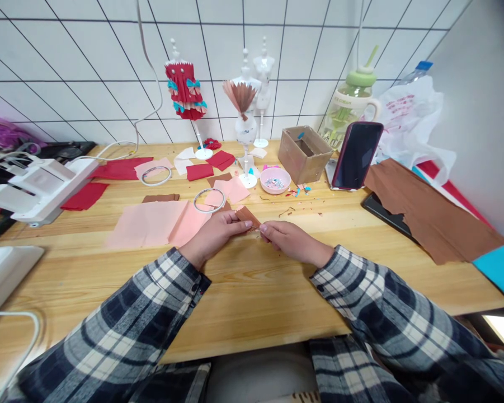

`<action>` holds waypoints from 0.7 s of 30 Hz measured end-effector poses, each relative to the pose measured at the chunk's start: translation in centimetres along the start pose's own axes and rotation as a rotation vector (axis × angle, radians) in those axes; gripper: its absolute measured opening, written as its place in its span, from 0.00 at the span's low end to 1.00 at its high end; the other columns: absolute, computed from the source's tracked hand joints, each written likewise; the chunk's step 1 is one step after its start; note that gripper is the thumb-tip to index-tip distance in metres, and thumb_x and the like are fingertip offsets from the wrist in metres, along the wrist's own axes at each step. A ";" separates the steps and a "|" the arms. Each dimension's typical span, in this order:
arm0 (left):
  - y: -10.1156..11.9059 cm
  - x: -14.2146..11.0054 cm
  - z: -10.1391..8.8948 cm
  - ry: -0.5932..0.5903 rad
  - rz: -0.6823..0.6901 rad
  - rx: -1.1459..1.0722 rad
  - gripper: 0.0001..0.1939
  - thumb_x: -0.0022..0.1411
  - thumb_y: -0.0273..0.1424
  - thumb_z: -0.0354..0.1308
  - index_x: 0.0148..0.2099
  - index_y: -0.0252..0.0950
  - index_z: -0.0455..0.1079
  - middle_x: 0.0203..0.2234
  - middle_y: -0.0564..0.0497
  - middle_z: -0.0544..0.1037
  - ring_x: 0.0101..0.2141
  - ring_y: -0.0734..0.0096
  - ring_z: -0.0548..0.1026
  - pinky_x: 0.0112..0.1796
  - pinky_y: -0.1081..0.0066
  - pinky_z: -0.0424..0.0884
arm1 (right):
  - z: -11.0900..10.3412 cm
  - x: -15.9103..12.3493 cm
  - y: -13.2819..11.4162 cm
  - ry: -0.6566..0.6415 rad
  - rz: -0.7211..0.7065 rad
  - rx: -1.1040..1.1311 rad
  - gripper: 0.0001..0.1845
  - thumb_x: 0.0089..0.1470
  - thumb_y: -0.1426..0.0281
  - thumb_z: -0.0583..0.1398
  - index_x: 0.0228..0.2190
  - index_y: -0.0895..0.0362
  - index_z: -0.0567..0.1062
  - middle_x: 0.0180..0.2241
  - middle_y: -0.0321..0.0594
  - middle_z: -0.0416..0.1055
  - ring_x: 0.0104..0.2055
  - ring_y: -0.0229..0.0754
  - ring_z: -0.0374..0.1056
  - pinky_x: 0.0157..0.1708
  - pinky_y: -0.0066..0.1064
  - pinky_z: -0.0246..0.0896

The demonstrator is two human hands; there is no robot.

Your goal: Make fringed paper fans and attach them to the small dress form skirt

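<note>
Both hands are close together over the middle of the wooden table [252, 308]. They hold a small piece of brown paper [246, 215]. The left hand [216, 230] has its thumb on the near side of the paper, and the rest of its fingers are tucked behind, where I can't see them well. The right hand [289, 239] pinches the near right end with its thumb and a finger.

The brown paper sits between the hands, at their fingertips. Its long side slants from far left to near right. More of it is by the left hand, so that hand is nearer to its middle. The right hand has just the tip. The paper looks folded, but it is too small to count the folds.

Pink paper [146, 224] lies flat to the left. A white ring [210, 211] lies just past the left hand. Farther away stands a little white doll form [246, 132] with a brown paper fan [241, 98] on top. A pink bowl [272, 191] of tiny bits is to its right. A big brown sheet [436, 212] lies far over on the right.
</note>
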State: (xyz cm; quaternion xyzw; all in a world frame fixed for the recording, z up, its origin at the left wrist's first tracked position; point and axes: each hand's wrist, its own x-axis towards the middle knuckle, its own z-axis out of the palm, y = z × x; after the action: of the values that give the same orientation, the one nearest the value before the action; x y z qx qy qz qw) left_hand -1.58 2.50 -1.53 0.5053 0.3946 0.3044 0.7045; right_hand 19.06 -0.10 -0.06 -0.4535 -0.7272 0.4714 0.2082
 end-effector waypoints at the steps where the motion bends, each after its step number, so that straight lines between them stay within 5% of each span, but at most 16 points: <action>1: 0.0 0.0 0.0 -0.006 -0.002 -0.008 0.13 0.55 0.36 0.67 0.40 0.33 0.78 0.35 0.45 0.82 0.37 0.62 0.78 0.43 0.64 0.70 | 0.0 0.0 0.0 -0.004 0.001 0.000 0.21 0.63 0.56 0.45 0.24 0.55 0.61 0.22 0.32 0.58 0.27 0.36 0.56 0.29 0.29 0.50; 21: 0.4 -0.2 0.4 0.020 -0.002 -0.052 0.13 0.53 0.36 0.68 0.39 0.33 0.78 0.33 0.47 0.81 0.36 0.63 0.77 0.42 0.65 0.70 | -0.1 0.1 -0.2 -0.003 0.017 0.019 0.22 0.61 0.54 0.47 0.22 0.54 0.58 0.20 0.31 0.55 0.25 0.36 0.52 0.28 0.29 0.47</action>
State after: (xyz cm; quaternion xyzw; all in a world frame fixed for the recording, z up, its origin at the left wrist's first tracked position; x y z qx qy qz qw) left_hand -1.30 2.27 -1.05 0.4835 0.3940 0.3186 0.7138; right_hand 18.96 0.03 0.13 -0.4570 -0.7192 0.4805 0.2076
